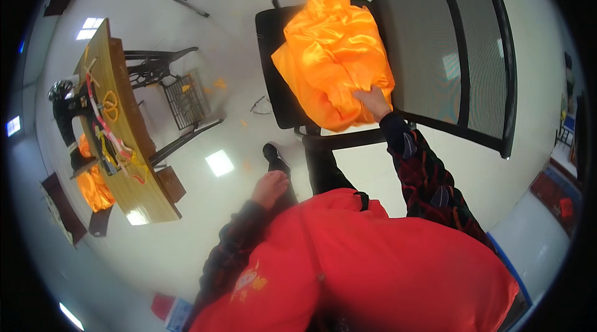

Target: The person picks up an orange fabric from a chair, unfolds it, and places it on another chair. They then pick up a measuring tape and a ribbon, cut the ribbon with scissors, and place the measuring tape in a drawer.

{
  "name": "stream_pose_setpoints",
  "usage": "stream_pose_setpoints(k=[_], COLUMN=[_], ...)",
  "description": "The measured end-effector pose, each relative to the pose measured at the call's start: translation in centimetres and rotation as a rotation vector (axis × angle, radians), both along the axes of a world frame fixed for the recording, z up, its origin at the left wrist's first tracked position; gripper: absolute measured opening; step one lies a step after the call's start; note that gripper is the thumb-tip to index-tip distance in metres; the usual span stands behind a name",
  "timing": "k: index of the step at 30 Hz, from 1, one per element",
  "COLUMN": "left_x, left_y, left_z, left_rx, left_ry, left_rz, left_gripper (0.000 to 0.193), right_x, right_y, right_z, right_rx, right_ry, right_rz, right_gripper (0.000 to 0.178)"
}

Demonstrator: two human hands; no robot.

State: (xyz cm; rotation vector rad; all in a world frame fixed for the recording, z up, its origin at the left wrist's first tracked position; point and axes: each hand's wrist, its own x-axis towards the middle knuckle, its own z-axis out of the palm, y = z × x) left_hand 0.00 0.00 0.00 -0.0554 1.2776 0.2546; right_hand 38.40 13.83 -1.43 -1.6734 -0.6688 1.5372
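1 heap of orange satin cloth (333,46) on a black mesh-backed armchair (426,52) lies ahead-left of the nearer right hand (374,104), fingers touching its near-right folds, grip uncertain; left hand (271,189) well apart, closure indeterminable.

Crumpled heap of shiny orange cloth (333,43) on a black chair seat (268,77)

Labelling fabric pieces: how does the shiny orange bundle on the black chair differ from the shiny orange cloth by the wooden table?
The right hand touches the bundle; no hand touches the cloth. The bundle shows almost whole; the cloth is partly hidden. The bundle looks larger than the cloth. Both: orange, shiny, wrinkled.
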Motion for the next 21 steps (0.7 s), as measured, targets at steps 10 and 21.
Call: stream_pose_setpoints(k=[10, 21], left_x=[16.6, 21.5], left_y=[14.5, 23.6], left_z=[-3.0, -5.7], left_rx=[1.326, 0.538], left_ry=[0.469, 0.2], left_rz=[-0.486, 0.016], left_gripper=[0.068, 0.029], right_x=[-5.5, 0.0], right_y=[2.6, -13.6], right_z=[3.6, 1.7], right_rx=[0.116, 0.37], right_ry=[-0.316, -0.576], right_rz=[0.176, -0.262], right_gripper=[0.043, 0.006])
